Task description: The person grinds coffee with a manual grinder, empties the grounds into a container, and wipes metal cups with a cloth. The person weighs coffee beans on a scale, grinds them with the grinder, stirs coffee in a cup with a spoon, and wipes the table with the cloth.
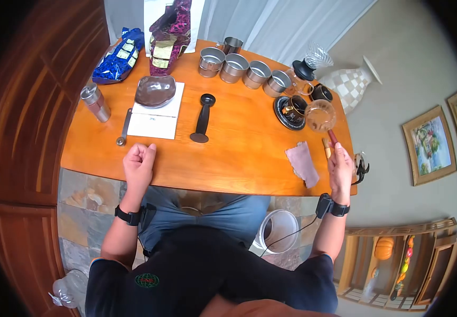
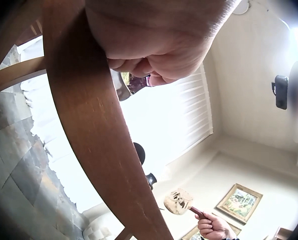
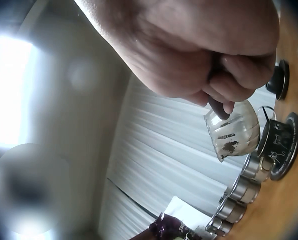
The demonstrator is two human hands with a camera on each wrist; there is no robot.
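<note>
My right hand [image 1: 340,168] grips the reddish-brown handle [image 1: 333,138] of a small clear glass pot [image 1: 321,116], held above the table's right side. In the right wrist view, the ribbed glass [image 3: 235,131] shows dark brown blotches and overlaps the scene near a black cup [image 3: 275,140]. Below it in the head view, a black cup [image 1: 294,108] stands on its dark saucer [image 1: 284,119]. My left hand [image 1: 139,162] rests at the table's front edge, fingers curled in and holding nothing. A knobbed metal crank [image 1: 126,127] lies just beyond it.
Left are a grinder [image 1: 95,103], a brown dish [image 1: 155,91] and a white scale [image 1: 153,127]. A black scoop [image 1: 203,119] lies mid-table. Steel cups [image 1: 234,67] line the back near coffee bags [image 1: 167,45]. Right are a dripper [image 1: 304,70], a cloth [image 1: 303,162] and a brush [image 1: 327,148].
</note>
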